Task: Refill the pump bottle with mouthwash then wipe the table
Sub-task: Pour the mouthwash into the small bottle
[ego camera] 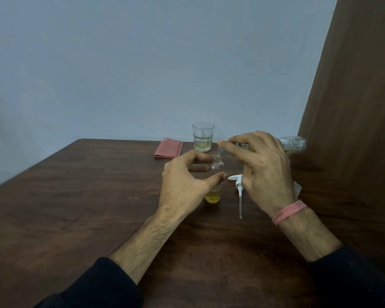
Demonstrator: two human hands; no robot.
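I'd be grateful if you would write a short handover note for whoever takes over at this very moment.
Left hand steadies the upright pump bottle, a little yellow liquid at its bottom.
Right hand tips the mouthwash bottle on its side, its mouth at the pump bottle's neck.
Pump head lies on the table beside it.
Folded red cloth and glass sit behind.
Left: finish filling, refit pump, wipe table.

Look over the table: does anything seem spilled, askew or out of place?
No spill shows. The white pump head lies flat on the table, off the small bottle, which the left hand steadies. The right hand tips a clear bottle over its open neck: normal for refilling.
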